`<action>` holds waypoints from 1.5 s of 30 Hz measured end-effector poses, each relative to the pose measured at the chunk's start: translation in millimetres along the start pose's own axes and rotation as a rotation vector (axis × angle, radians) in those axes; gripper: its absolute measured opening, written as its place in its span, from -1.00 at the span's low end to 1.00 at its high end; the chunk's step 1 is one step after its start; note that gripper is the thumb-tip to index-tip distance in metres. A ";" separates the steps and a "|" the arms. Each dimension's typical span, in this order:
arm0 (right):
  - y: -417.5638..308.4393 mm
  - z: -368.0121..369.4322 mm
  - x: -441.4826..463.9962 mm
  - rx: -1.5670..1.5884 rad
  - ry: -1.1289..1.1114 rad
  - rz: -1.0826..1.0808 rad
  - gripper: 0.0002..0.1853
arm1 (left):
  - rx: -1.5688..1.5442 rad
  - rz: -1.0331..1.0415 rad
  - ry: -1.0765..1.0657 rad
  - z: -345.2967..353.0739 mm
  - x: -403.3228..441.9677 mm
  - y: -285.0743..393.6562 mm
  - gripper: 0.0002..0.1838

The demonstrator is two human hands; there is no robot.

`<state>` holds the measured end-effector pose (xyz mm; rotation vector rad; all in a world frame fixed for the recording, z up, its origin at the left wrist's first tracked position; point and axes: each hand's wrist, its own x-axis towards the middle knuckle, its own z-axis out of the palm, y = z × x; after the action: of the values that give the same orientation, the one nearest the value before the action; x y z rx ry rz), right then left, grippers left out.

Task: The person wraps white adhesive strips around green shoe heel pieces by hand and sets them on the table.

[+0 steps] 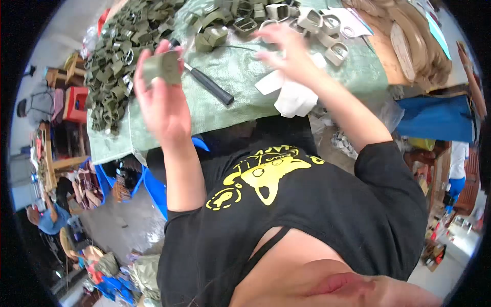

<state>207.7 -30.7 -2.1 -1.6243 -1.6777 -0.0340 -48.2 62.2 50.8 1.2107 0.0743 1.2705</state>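
My left hand (162, 102) is raised over the left part of the table, its fingers closed around an olive-green webbing piece (164, 69). Just right of it lies a tool with a black grip (210, 84) and a metal shaft; its far end is partly hidden. My right hand (291, 53), blurred by motion, has its fingers apart and nothing visible in them. Beyond it are pale grey-green strap loops (310, 19), and another pale loop (337, 53) sits to its right. White cloth (296, 98) lies below the right wrist.
Many olive webbing pieces (110, 77) are heaped at the left on the green table sheet (235, 115). Brown folded material (409, 38) lies at the far right, near white papers (353, 23). Another person (51, 220) is at the left, beyond a red stool (76, 105).
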 end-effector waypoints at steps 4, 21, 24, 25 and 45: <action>-107.3 63.9 -9.9 1.076 -0.610 0.215 -0.44 | -0.251 0.030 -0.190 97.2 2.1 40.0 -0.25; -136.8 71.6 38.3 1.743 -1.310 0.194 -0.57 | -0.271 -0.383 -0.822 182.6 -10.7 22.7 -0.10; -131.1 59.3 51.0 1.727 -1.325 0.150 -0.57 | -0.205 -0.366 -0.859 188.2 -2.6 10.4 -0.09; -129.8 57.8 55.2 1.721 -1.330 0.138 -0.57 | -0.164 -0.363 -0.858 190.4 0.5 9.1 -0.09; -163.5 74.0 82.3 1.430 -1.342 0.275 -0.63 | -0.289 -0.277 -0.630 102.1 21.9 22.4 -0.22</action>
<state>41.1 46.9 70.0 -0.5461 -1.4283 2.2017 9.5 9.0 123.2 1.2446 -0.3772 0.5965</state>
